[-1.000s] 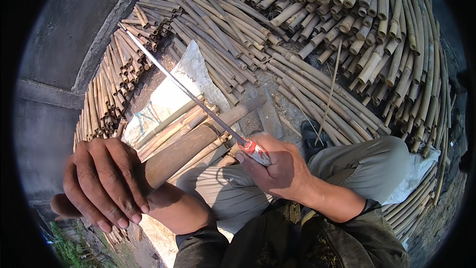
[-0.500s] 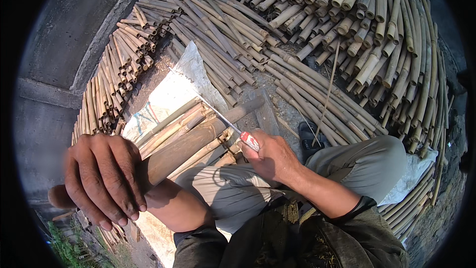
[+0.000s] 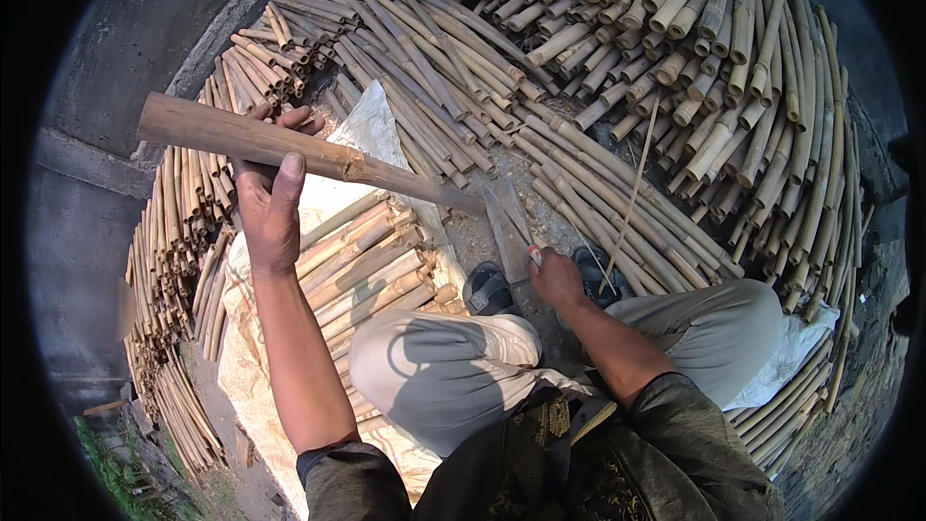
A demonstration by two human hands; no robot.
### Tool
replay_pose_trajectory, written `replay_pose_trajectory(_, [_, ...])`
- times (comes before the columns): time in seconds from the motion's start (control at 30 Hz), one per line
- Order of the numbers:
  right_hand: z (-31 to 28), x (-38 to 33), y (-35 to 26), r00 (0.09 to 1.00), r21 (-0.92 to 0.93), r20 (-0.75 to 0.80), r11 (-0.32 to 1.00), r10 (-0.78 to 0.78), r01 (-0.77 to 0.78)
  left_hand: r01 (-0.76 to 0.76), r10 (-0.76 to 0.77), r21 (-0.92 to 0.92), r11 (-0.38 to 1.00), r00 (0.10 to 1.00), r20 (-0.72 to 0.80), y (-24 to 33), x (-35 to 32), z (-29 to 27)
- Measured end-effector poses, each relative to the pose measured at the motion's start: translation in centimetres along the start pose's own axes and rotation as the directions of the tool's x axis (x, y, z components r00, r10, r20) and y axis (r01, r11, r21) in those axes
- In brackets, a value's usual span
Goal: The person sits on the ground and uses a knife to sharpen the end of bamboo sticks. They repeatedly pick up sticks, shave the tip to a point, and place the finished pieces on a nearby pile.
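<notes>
Curled under the thick bamboo tube (image 3: 333, 157), the left hand (image 3: 265, 198) has a firm hold, thumb against its near side, most fingers hidden behind it. Its forearm rises steeply; the right arm reaches forward over the legs, its hand (image 3: 557, 277) closed on a red-handled tool (image 3: 534, 254) (the thin, dark blade is hard to make out). Slanting down rightward, the tube ends by a wooden board (image 3: 501, 232) and blocks part of the pale sack (image 3: 256, 357) bearing cut bamboo lengths (image 3: 371, 260).

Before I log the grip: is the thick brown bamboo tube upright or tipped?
Tipped: the left hand holds the tube slantwise, its far end near the flat grey wooden board; contact, cannot tell.
</notes>
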State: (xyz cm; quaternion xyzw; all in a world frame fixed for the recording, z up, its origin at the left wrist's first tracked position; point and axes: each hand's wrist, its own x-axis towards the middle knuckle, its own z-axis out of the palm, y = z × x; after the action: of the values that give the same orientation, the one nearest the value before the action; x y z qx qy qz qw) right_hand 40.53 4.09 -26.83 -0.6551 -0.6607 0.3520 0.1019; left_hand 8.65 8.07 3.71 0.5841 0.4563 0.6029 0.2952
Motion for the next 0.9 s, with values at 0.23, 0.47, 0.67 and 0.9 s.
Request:
replay_pose_trajectory(0.23, [-1.9,0.1,-3.8,0.999,-0.048,-0.018,0.998,-0.035,0.034,0.415,-0.408,0.132,0.9,0.909,-0.08,-8.5,-4.0,0.6])
replay_pose_trajectory(0.47, [-16.6,-5.3,-18.5,0.766,0.931,-0.021,0.267,-0.643,0.25,0.295,-0.191,0.068,0.953,0.761,-0.62,-6.0,-10.5,-11.6])
replay_pose_trajectory(0.67, [-22.7,-12.4,-23.9,0.19,0.936,0.088,0.016,-0.978,-0.351,0.278,-0.311,-0.239,0.93,0.251,-0.917,-5.0,-22.1,-21.1])
replay_pose_trajectory(0.9, [-25.9,-13.6,-25.4,-0.04,0.728,0.334,0.284,-0.942,-0.624,0.343,-0.547,-0.593,0.729,-0.228,-0.805,-12.0,-35.0,-25.1])
